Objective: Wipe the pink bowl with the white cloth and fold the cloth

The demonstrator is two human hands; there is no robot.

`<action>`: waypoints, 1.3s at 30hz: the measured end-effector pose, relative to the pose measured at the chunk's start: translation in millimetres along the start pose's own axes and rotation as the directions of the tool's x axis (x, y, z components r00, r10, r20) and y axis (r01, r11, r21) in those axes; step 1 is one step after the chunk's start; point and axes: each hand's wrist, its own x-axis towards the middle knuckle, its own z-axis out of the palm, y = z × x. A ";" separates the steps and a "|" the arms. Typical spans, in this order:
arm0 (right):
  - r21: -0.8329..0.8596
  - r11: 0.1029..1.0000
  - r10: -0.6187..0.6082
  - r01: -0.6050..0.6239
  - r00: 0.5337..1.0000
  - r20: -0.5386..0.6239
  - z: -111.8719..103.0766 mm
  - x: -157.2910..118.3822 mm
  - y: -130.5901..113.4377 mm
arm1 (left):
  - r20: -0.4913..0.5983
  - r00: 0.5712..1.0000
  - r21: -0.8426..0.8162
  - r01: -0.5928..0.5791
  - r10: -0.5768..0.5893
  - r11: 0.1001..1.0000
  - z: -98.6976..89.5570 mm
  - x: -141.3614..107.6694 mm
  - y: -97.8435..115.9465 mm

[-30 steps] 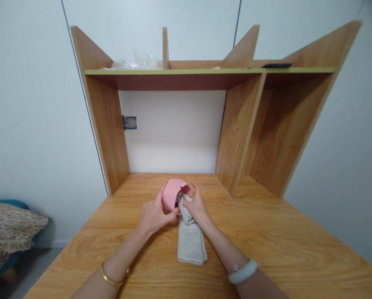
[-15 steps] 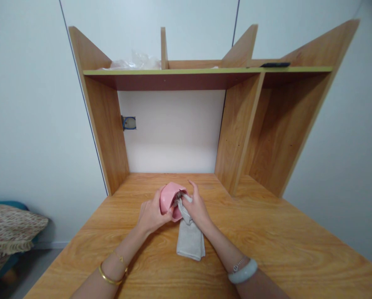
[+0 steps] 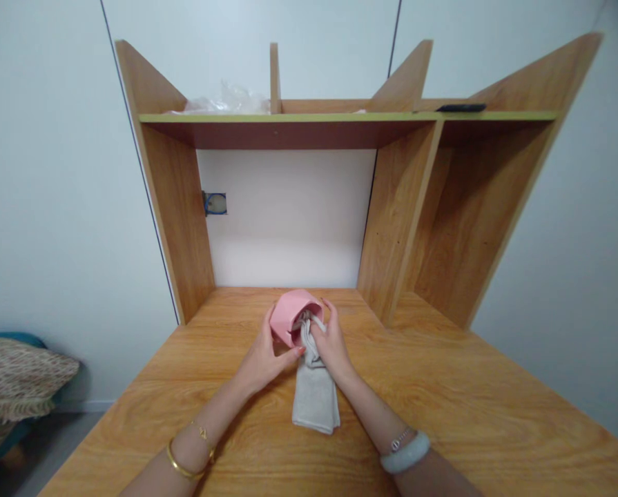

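A pink faceted container is tilted over the desk, its opening turned toward me and to the right. My left hand grips its left side, fingers behind it and the thumb near the lower rim. My right hand is closed on a light grey cloth, at the container's mouth. Part of the cloth is bunched inside the opening, and the rest hangs down folded toward the desk. The fingertips of my right hand are partly hidden by the cloth.
A wooden desk extends around both hands. Behind it stands a shelf unit with clear plastic wrapping and a dark flat object on top. An open wall box shows wires. A patterned cushion lies at far left.
The pink container has turned in my left hand and shifted slightly up and right. My right hand has moved a little with it, still holding the cloth at the opening.
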 end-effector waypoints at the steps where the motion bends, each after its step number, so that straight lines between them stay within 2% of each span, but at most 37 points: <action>1: 0.026 1.000 -0.001 0.001 1.000 -0.004 1.0 0.1 1.4 | 0.016 1.000 -0.018 -0.001 0.002 1.000 1.1 -0.7 0.1; 3: 0.064 0.998 -0.003 0.002 1.000 0.003 3.0 0.0 4.2 | 0.027 1.000 -0.034 0.006 -0.005 0.999 2.0 -1.8 1.0; 8: 0.046 0.999 0.018 -0.021 0.999 0.044 6.2 -0.6 9.2 | -0.042 0.998 0.042 0.040 -0.039 0.998 -0.5 -2.1 4.8; 15: -0.078 0.997 0.017 -0.014 0.999 0.038 4.8 -1.6 3.9 | -0.053 0.998 0.250 0.048 -0.036 0.967 -4.3 -2.6 11.3; 20: -0.185 0.982 0.028 -0.019 0.998 0.047 1.2 -2.1 -2.9 | -0.054 0.996 0.336 0.086 -0.072 0.938 -5.4 -3.9 15.1; 28: -0.404 0.915 0.006 0.026 0.997 0.077 -6.2 2.8 -4.1 | -0.002 0.999 0.465 0.033 -0.036 0.885 -7.4 -5.3 18.5; 36: -0.557 0.827 -0.010 0.075 0.993 0.119 -8.7 -1.0 -10.7 | -0.020 0.999 0.494 0.036 -0.030 0.869 -13.0 -2.7 18.6; 39: -0.516 0.850 -0.037 0.105 0.989 0.142 -7.4 -2.3 -8.3 | -0.032 0.999 0.497 0.042 -0.030 0.867 -14.8 -1.9 17.4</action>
